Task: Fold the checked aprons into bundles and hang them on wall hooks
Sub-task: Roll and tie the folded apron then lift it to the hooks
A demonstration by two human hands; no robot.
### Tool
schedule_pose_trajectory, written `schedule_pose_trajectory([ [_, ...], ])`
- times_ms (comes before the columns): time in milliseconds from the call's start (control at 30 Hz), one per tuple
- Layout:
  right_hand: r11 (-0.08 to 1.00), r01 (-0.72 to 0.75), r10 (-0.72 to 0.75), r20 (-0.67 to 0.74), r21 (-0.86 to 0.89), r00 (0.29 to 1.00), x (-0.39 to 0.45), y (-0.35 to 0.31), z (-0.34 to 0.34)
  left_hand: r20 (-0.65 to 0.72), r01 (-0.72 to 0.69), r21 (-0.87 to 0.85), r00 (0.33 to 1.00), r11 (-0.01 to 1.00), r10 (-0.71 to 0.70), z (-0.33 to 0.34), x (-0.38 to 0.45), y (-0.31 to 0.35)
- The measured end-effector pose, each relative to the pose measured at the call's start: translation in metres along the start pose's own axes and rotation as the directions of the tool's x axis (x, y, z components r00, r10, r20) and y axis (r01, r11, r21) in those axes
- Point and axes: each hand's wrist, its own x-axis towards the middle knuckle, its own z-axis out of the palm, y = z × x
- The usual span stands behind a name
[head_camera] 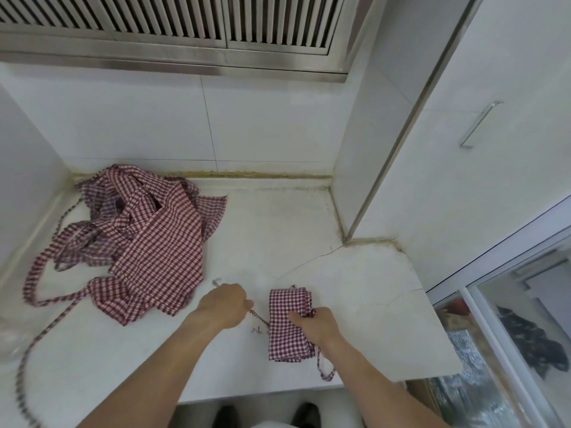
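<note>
- Right hand (312,322) curls down on the folded apron bundle (285,327), pinning it to the counter (355,288)
- Left hand (224,305) fisted, pulling a thin tie string (259,318) taut
- Loose apron pile (139,236) heaped back left

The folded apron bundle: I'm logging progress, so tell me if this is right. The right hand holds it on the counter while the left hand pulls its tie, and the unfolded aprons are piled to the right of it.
Not quite. The head view shows the unfolded aprons piled to the left of the folded apron bundle, toward the back corner. The rest stands: the right hand holds it on the counter while the left hand pulls its tie.
</note>
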Motion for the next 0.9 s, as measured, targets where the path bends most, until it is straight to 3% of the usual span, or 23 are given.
schedule_pose_trajectory([
  [67, 0.997, -0.002, 0.002, 0.000, -0.071, 1.000, 0.004, 0.011, 0.000, -0.034, -0.058, -0.063, 0.998, 0.996, 0.056, -0.009, 0.000, -0.007],
  [133, 0.997, -0.006, 0.007, 0.018, -0.080, 1.000, 0.007, 0.015, 0.001, -0.088, -0.132, -0.256, 0.990, 0.958, 0.113, -0.024, -0.001, -0.005],
  [233, 0.990, 0.016, -0.009, 0.051, -0.142, 0.999, 0.010, 0.014, 0.004, -0.230, -0.242, -0.661, 0.966, 0.710, 0.115, -0.041, -0.005, 0.012],
  [333, 0.987, 0.008, 0.002, 0.060, -0.158, 0.998, 0.014, 0.015, 0.007, -0.348, -0.371, -0.820, 0.928, 0.435, 0.135, -0.051, -0.003, 0.034],
  [433, 0.991, -0.009, 0.018, 0.063, -0.135, 0.998, 0.018, 0.018, 0.007, -0.355, -0.407, -0.821, 0.913, 0.401, 0.200, -0.048, 0.001, 0.046],
  [533, 0.990, -0.022, 0.032, 0.069, -0.139, 0.997, 0.019, 0.018, 0.007, -0.338, -0.294, -0.755, 0.940, 0.586, 0.036, -0.022, 0.008, 0.049],
  [600, 0.988, -0.021, 0.031, 0.062, -0.154, 0.998, 0.020, 0.017, 0.007, -0.224, -0.043, -0.687, 0.962, 0.725, -0.155, 0.002, 0.014, 0.042],
  [633, 0.987, -0.020, 0.029, 0.059, -0.160, 0.998, 0.021, 0.017, 0.007, -0.112, 0.115, -0.654, 0.963, 0.748, -0.246, 0.014, 0.016, 0.037],
  [700, 0.984, -0.024, 0.033, 0.051, -0.175, 0.998, 0.022, 0.017, 0.007, 0.151, 0.368, -0.620, 0.923, 0.693, -0.354, 0.038, 0.017, 0.029],
  [767, 0.980, -0.038, 0.046, 0.039, -0.197, 0.998, 0.024, 0.017, 0.007, 0.361, 0.463, -0.719, 0.886, 0.519, -0.291, 0.056, 0.012, 0.027],
  [833, 0.976, -0.038, 0.046, 0.032, -0.214, 0.998, 0.025, 0.017, 0.008, 0.437, 0.486, -0.805, 0.874, 0.341, -0.213, 0.069, 0.009, 0.031],
  [900, 0.973, -0.027, 0.037, 0.040, -0.227, 0.999, 0.026, 0.017, 0.008, 0.411, 0.463, -0.843, 0.883, 0.275, -0.228, 0.078, 0.010, 0.038],
])
